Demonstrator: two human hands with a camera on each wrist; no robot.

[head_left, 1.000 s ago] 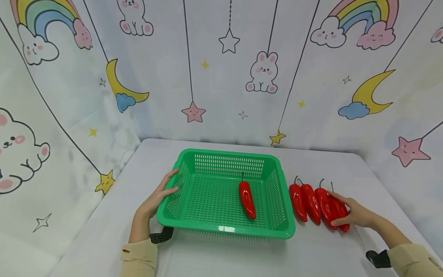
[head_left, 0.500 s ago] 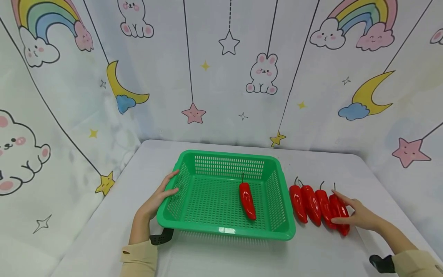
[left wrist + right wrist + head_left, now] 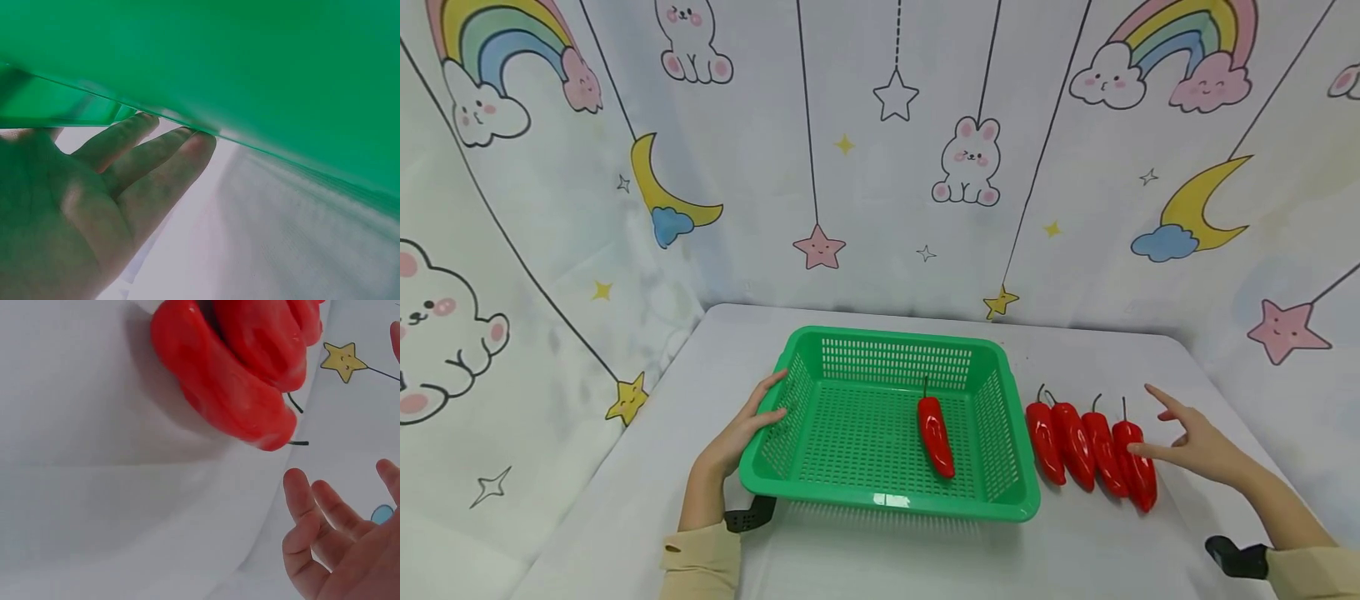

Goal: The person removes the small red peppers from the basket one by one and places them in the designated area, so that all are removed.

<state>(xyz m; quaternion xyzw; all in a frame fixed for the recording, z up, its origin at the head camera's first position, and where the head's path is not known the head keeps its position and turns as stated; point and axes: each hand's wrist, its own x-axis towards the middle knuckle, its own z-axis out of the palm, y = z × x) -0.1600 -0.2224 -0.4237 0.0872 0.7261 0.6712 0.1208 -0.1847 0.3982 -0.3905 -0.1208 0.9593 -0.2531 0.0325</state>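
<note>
A green plastic basket (image 3: 880, 500) with slotted walls holds one red chili pepper (image 3: 936, 437), stem pointing away. My left hand (image 3: 735, 437) holds the basket's left rim, with thumb and index finger over the edge. From below, in the left wrist view, the other fingers (image 3: 165, 178) reach up to the green underside of the rim. Several red chili peppers (image 3: 1103, 454) lie side by side right of the basket. My right hand (image 3: 1198, 448) is spread beside the rightmost chili pepper (image 3: 1138, 475), its thumb overlapping that pepper in the head view and nothing in its grasp.
A white cloth (image 3: 895, 558) covers the table. Behind and at the sides hangs a pale curtain (image 3: 865, 183) printed with rabbits, stars and rainbows. Dark wrist bands (image 3: 1236, 558) sit at both tan sleeves (image 3: 700, 562).
My right hand has let go of the rightmost pepper and drawn back to the right, its fingers spreading. The two right peppers have shifted slightly. My left hand stays on the rim.
</note>
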